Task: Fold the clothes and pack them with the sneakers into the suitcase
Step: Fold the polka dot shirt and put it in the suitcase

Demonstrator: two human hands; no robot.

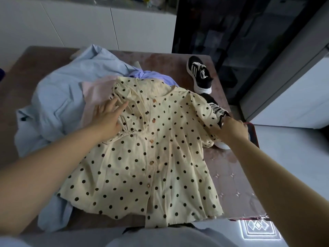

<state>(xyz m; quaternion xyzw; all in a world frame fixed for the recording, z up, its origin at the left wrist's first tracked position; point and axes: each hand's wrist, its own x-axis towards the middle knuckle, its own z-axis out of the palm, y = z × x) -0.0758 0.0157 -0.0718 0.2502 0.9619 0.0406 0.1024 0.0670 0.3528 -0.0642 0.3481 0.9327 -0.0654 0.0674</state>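
Note:
A cream blouse with black polka dots (153, 157) lies spread front-up on the table, buttons down its middle. My left hand (108, 114) rests flat and open on its left sleeve. My right hand (233, 129) grips the end of the right sleeve. One black-and-white sneaker (200, 73) stands at the far right of the table. A second sneaker (213, 106) lies partly under the right sleeve and my right hand. A light blue garment (58, 97), a pink one (96, 93) and a lilac one (151, 75) lie heaped behind the blouse.
The brown patterned table (236, 175) ends close on the right, with pale floor beyond. A red-edged object (253, 134) shows just past my right hand at the table's edge. White cabinets stand behind; a dark glass-fronted unit (240, 32) is at the back right.

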